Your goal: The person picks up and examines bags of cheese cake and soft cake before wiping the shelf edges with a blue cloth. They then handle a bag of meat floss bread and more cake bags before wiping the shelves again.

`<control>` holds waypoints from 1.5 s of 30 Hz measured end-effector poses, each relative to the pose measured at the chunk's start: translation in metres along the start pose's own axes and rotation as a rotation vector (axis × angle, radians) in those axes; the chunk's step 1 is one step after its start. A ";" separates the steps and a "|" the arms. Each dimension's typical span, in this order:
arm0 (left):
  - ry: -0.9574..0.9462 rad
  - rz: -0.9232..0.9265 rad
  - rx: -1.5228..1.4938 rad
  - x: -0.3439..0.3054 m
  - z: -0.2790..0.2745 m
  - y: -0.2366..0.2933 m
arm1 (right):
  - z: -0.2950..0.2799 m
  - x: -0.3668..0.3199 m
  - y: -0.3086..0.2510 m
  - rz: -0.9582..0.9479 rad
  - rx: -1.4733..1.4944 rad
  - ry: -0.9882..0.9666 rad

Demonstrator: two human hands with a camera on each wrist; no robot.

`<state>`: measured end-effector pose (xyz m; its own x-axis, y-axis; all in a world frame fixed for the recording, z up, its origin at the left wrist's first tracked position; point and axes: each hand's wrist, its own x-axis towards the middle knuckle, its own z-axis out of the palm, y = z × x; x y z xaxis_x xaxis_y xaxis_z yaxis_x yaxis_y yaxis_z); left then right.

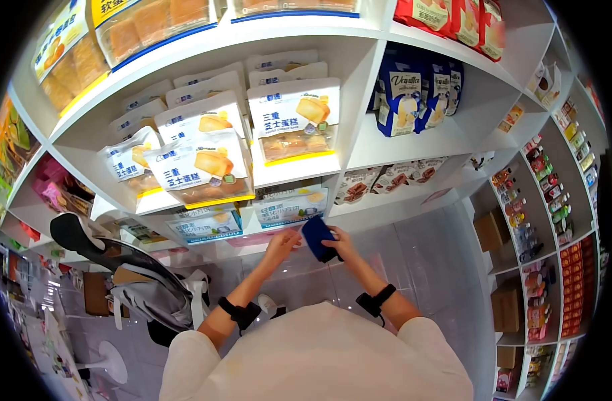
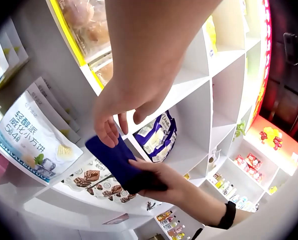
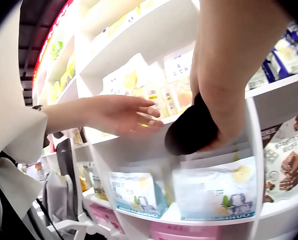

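Note:
My right hand [image 1: 344, 244] grips a flat, dark blue, pad-like thing [image 1: 315, 235] with a black end, thumb over its face. What kind of thing it is, I cannot tell. The right wrist view catches mostly its rounded black end [image 3: 189, 131]. My left hand [image 1: 281, 246] hovers just beside it with loosely bent fingers and holds nothing. In the left wrist view, the left fingertips are close to the pad's upper edge. Both hands are in front of the lower shelf, near light-blue biscuit bags [image 1: 291, 207].
White shelving holds cake bags [image 1: 296, 117], blue bags [image 1: 403, 100] and brown-and-white snack bags [image 1: 393, 177]. A chair [image 1: 149, 294] with a grey backpack stands at the left. Bottle shelves [image 1: 546, 180] curve round the right, with cardboard boxes [image 1: 491, 230]. Grey tiled floor [image 1: 413, 281] lies below.

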<state>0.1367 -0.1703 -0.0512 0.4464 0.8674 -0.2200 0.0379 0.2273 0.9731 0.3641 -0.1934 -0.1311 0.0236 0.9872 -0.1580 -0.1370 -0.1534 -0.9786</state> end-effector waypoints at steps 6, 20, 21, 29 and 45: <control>0.092 -0.004 0.007 0.005 -0.016 -0.006 | -0.095 0.030 -0.099 -0.287 -0.555 0.635; 0.575 0.039 -0.051 -0.085 -0.103 -0.032 | -0.148 0.189 -0.123 -0.768 -1.136 0.577; 0.597 0.030 -0.061 -0.092 -0.112 -0.037 | -0.139 0.177 -0.124 -0.843 -1.125 0.661; 0.635 0.007 -0.017 -0.103 -0.153 -0.031 | -0.099 0.080 -0.084 -0.646 -0.657 0.731; 0.894 0.384 0.082 -0.035 -0.234 -0.023 | 0.070 0.053 -0.135 -0.479 -0.658 0.094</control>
<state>-0.0894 -0.1021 -0.0816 -0.3999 0.8998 0.1746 0.1083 -0.1427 0.9838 0.3144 -0.1176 0.0015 0.0191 0.9489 0.3150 0.5173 0.2603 -0.8152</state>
